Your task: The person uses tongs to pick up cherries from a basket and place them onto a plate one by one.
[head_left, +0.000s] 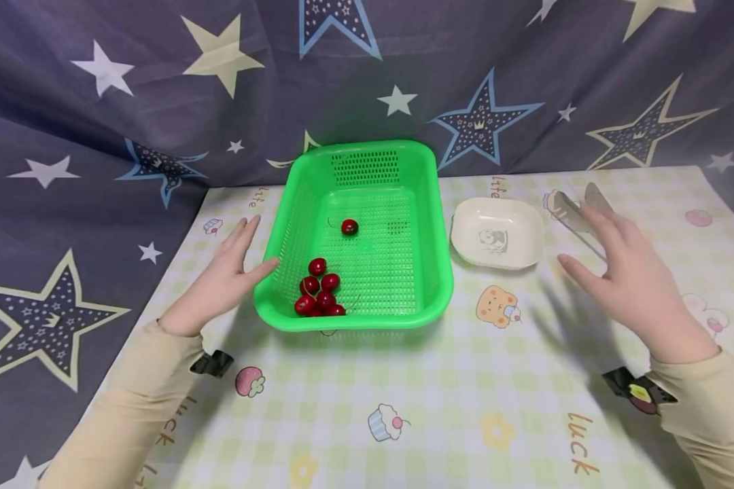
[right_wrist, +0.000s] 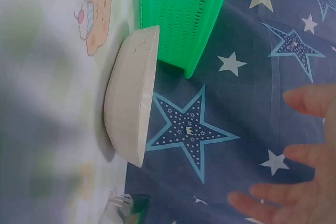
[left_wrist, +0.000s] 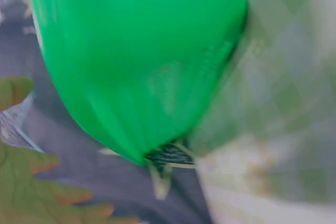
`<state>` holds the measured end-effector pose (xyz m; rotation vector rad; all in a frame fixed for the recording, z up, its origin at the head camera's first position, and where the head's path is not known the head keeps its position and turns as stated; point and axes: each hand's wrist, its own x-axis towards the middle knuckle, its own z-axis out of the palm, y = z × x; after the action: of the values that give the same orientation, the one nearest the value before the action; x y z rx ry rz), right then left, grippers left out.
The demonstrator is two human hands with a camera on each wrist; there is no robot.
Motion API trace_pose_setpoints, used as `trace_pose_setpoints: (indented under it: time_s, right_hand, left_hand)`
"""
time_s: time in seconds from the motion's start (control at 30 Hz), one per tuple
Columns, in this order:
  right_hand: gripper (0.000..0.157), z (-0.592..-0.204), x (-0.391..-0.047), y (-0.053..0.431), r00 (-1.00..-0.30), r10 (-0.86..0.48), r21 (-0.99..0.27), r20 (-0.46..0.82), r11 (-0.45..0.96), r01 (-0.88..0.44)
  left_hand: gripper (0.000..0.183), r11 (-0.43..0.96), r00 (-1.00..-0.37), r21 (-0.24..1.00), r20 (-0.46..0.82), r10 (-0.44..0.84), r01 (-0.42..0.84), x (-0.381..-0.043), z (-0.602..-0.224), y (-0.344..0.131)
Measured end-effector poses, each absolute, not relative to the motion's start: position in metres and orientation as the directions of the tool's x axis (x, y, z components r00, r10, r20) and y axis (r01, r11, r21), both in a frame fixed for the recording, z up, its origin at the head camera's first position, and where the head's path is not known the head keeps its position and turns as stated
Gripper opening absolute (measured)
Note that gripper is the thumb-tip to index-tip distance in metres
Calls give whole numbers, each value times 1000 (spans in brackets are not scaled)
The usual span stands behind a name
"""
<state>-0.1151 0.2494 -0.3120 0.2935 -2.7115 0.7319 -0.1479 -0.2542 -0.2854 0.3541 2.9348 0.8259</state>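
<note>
A green plastic basket (head_left: 355,320) stands on the table, with several dark red cherries (head_left: 326,300) bunched in its near left corner. One more cherry (head_left: 350,227) lies apart, near the basket's middle. Left of the basket, my left hand (head_left: 220,282) is raised with fingers extended; its thumb overlaps the rim in the head view, but the left wrist view shows a gap. My right hand (head_left: 639,285) hovers over the table's right side, fingers spread, holding nothing. Partly hidden behind it are metal tongs (head_left: 570,212). A white bowl (head_left: 495,210) with a panda picture sits between basket and right hand.
A pale checked tablecloth (head_left: 440,407) printed with cupcakes and fruit covers the table. Behind it and along the left hangs a dark blue cloth (head_left: 355,95) with stars. The basket's far end stands close to this cloth.
</note>
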Motion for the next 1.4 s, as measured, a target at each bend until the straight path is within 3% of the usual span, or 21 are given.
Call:
trace_pose_setpoints:
  time_s: [0.13,0.37,0.6,0.87,1.4]
  right_hand:
    - [65,-312,-116,250,-947,-116,-477,299,842,-254]
    - [56,-319,-117,254,-955,-161,-468,250,844,-264]
    - [50,-326,-121,260,-963,-178,-530,201,808,-260]
    - [47,-335,-125,272,-974,-183,-589,134,775,-227]
    - [50,-328,-140,291,-982,-186,-580,37,796,-173]
  left_hand:
    - [78,777,-969,623,-122,217,96,-158,-293,-266]
    - [85,684,-950,729,-203,239,16,-167,-305,-267]
    - [81,440,-894,883,-321,312,-163,-175,-313,-275]
    - [73,153,-840,947,-320,439,-281,-180,-320,-278]
    - [71,137,-842,943,-333,425,-304,-186,-332,-279]
